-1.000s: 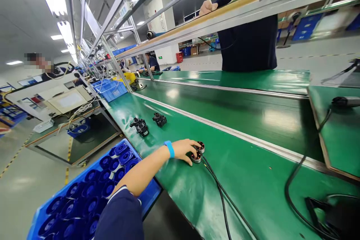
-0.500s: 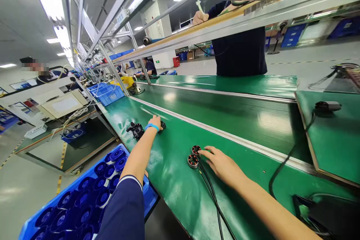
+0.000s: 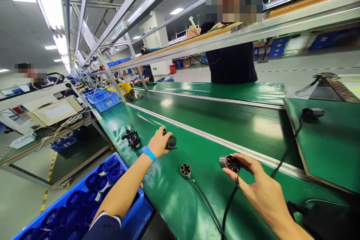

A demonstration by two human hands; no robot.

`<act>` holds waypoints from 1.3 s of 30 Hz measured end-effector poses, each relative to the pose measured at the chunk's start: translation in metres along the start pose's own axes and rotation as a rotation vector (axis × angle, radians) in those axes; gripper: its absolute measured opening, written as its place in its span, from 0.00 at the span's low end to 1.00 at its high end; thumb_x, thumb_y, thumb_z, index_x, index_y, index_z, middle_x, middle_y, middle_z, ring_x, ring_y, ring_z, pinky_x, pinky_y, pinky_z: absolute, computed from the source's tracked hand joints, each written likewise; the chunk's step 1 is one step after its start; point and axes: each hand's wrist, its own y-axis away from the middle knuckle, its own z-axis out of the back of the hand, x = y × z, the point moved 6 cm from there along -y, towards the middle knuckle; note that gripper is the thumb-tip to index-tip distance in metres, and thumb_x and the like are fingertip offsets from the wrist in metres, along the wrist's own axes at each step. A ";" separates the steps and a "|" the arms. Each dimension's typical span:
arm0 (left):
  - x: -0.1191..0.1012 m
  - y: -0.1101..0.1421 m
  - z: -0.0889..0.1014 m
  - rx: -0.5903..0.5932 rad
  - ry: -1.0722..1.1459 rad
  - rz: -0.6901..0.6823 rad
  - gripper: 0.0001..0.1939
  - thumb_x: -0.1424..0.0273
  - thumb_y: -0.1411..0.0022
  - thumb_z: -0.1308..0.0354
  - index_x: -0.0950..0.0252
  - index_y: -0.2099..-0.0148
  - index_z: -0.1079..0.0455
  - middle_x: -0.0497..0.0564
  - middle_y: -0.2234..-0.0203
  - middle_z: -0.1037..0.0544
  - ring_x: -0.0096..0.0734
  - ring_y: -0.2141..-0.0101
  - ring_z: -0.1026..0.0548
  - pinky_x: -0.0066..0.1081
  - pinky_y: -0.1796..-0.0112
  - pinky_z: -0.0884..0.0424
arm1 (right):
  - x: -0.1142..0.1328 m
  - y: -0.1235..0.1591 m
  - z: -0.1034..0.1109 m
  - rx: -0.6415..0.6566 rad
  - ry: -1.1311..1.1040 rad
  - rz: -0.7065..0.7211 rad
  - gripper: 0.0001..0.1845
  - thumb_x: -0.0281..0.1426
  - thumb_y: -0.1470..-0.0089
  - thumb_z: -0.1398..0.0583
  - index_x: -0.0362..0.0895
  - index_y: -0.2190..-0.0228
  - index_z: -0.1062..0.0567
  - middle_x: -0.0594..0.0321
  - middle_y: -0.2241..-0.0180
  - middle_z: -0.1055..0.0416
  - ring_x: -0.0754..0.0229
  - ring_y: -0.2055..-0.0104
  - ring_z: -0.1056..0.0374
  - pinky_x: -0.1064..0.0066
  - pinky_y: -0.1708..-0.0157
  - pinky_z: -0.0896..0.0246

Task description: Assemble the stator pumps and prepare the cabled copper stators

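Observation:
My left hand, with a blue band at the wrist, grips a black plastic part just above the green bench. Several similar black plastic parts lie together to its left. Between thumb and fingers, my right hand holds a round motor stator with a silvery rim and orange-red windings; a black cable hangs from it. A second motor stator lies face up on the bench between my hands, its black cable running toward me.
A blue crate of dark blue round parts stands at the bench's near left edge. Further along sit a blue bin and a yellow bin. A co-worker stands across the line behind a raised shelf rail.
My right hand has picked up one of the two stators and moved it right, apart from the other. My left hand has lifted a black part and drawn it toward me and right.

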 end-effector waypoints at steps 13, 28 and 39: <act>-0.213 0.068 -0.082 0.900 2.424 0.213 0.33 0.41 0.42 0.44 0.69 0.58 0.25 0.57 0.69 0.20 0.30 0.80 0.26 0.21 0.88 0.50 | 0.078 0.014 0.090 -0.070 -0.076 0.235 0.26 0.45 0.41 0.36 0.51 0.44 0.31 0.63 0.50 0.28 0.60 0.51 0.29 0.73 0.46 0.33; -0.256 0.076 -0.093 1.266 2.440 0.382 0.33 0.41 0.45 0.42 0.70 0.61 0.26 0.57 0.72 0.22 0.33 0.79 0.29 0.23 0.87 0.51 | 0.075 0.035 0.077 0.047 0.183 0.498 0.17 0.38 0.34 0.44 0.49 0.46 0.30 0.60 0.47 0.30 0.57 0.48 0.32 0.69 0.54 0.27; -0.204 0.055 -0.081 0.418 2.082 0.296 0.31 0.42 0.45 0.40 0.67 0.58 0.26 0.53 0.64 0.23 0.26 0.73 0.29 0.24 0.75 0.37 | 0.067 0.046 0.043 -0.061 0.192 0.558 0.20 0.34 0.37 0.40 0.42 0.46 0.31 0.48 0.44 0.36 0.52 0.43 0.36 0.62 0.48 0.30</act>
